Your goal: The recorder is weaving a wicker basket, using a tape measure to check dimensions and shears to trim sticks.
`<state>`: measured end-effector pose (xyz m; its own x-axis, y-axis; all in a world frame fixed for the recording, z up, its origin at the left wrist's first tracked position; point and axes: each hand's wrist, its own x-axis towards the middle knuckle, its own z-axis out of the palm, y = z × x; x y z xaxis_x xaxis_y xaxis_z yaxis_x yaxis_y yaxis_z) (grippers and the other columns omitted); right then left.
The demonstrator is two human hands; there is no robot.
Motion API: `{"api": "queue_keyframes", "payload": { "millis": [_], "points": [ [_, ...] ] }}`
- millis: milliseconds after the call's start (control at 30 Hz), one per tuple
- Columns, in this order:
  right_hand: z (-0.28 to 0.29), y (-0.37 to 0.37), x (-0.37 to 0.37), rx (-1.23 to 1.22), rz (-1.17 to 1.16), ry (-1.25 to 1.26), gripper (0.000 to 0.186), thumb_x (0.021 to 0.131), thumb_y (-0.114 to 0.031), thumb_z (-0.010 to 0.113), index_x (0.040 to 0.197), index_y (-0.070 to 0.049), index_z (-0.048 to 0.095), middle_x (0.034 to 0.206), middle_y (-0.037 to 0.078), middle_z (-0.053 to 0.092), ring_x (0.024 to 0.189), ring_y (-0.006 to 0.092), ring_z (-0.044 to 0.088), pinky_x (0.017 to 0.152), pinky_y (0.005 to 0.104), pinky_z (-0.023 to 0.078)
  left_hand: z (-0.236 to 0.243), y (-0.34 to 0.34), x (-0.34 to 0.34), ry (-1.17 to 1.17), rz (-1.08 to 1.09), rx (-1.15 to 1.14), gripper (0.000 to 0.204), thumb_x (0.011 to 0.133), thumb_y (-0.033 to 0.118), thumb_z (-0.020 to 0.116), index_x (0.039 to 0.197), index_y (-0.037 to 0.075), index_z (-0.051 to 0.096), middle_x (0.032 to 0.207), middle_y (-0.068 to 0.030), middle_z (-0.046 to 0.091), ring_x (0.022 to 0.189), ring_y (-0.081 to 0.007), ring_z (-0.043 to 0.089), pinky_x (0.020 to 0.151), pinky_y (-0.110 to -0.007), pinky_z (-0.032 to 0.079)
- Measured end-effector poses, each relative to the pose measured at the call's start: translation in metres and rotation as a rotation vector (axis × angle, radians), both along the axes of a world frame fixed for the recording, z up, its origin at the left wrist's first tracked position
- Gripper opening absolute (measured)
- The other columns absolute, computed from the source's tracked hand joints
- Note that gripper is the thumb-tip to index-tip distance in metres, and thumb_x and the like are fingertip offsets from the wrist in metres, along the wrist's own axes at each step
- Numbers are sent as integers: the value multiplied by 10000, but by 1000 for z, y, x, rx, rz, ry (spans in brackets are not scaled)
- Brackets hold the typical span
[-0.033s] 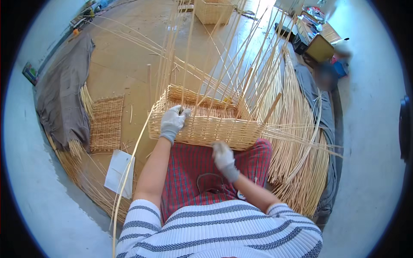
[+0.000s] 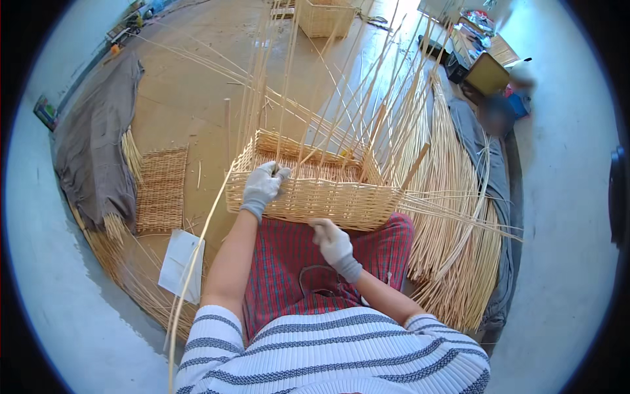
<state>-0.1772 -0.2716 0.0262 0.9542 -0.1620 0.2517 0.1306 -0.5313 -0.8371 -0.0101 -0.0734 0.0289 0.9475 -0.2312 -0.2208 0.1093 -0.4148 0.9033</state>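
A rectangular pale wicker basket (image 2: 341, 203) rests on my lap in red plaid cloth (image 2: 275, 276), with tall upright canes rising from its walls. My left hand (image 2: 266, 187), in a light grey glove, is closed on the top edge of its near wall, left of the middle. Just below that wall, my gloved right hand (image 2: 331, 243) has loosely bent fingers apart, with nothing visible in them. A long loose cane (image 2: 210, 223) runs from the basket's left end down past my left arm.
Bundles of canes (image 2: 459, 236) lie at right. At left are grey cloth (image 2: 95, 138) over canes, a woven mat (image 2: 161, 190) and a white sheet (image 2: 177, 262). Behind stands another wicker basket (image 2: 328, 20). A blurred shape (image 2: 495, 115) sits by cluttered furniture (image 2: 485, 65) at back right.
My right hand has moved slightly left, toward the basket's lower edge. My left hand stays on the rim.
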Motion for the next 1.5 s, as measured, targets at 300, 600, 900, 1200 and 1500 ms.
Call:
{"api": "queue_keyframes", "payload": {
  "millis": [300, 600, 900, 1200, 1500],
  "points": [
    [62, 0, 159, 556, 149, -207, 706, 1063, -168, 644, 1685, -210, 311, 1020, 77, 679, 808, 154, 644, 748, 315, 552, 1, -5, 1, -128, 8, 135, 327, 988, 346, 773, 923, 35, 696, 786, -127, 743, 595, -180, 703, 581, -369, 566],
    [-11, -11, 22, 267, -6, 286, 492, 1054, -117, 581, 1542, -86, 529, 1437, 205, 656, 992, 286, 752, 875, 394, 592, 23, -1, -14, 29, -69, 9, 264, 885, 199, 860, 1000, 57, 669, 890, -100, 722, 707, -195, 722, 638, -384, 567],
    [25, 5, 164, -839, 420, 375, 296, 1060, -288, 505, 1234, -87, 636, 1058, 260, 751, 1010, 422, 752, 848, 530, 608, -29, -15, -34, -490, 265, 208, 259, 835, 111, 765, 1083, 120, 689, 1050, -126, 729, 995, -352, 705, 869, -441, 544],
    [-36, -13, 36, 566, 256, 204, 453, 1044, -172, 675, 1464, -27, 587, 1212, 90, 721, 891, 136, 707, 718, 300, 593, 34, -46, -36, -723, 201, 110, 434, 954, 272, 751, 1331, 105, 616, 1065, -159, 744, 979, -362, 729, 893, -458, 565],
    [10, -85, 130, 89, -239, -444, 542, 1030, -82, 641, 1544, -122, 472, 1381, 133, 633, 1014, 134, 647, 776, 287, 574, 21, -88, -21, 129, -235, 189, 581, 1086, 518, 560, 1322, -9, 630, 939, -205, 780, 636, -266, 769, 588, -387, 629]
  ]
}}
